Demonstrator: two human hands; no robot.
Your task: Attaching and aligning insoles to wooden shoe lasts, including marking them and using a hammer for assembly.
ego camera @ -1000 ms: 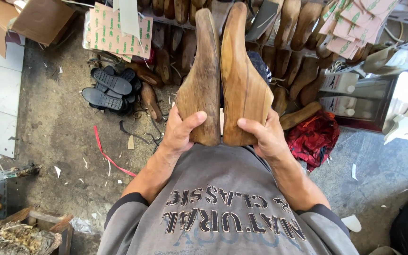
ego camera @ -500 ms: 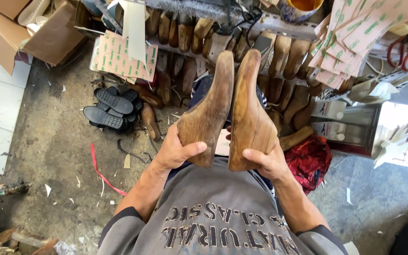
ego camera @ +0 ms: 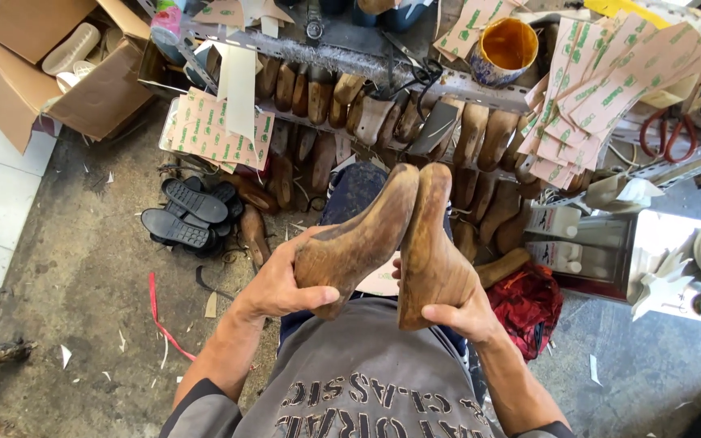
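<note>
I hold two brown wooden shoe lasts above my lap, toes pointing away from me and touching at the tips. My left hand (ego camera: 281, 284) grips the heel end of the left last (ego camera: 359, 239), which is tilted onto its side. My right hand (ego camera: 468, 312) is closed under the heel of the right last (ego camera: 430, 243), whose flat sole faces me. Below them is my grey shirt (ego camera: 367, 381) with printed letters.
A metal rack (ego camera: 367, 61) ahead holds several more wooden lasts (ego camera: 318, 93). Black soles (ego camera: 184, 215) lie on the floor at left near an open cardboard box (ego camera: 58, 73). Stacks of paper strips (ego camera: 602, 89), a glue tin (ego camera: 505, 49), scissors (ego camera: 671, 134) and a red cloth (ego camera: 525, 304) are at right.
Both lasts have come down and tilted forward, away from me. The left last has rolled onto its side. The view has shifted up, showing more of the rack and the box.
</note>
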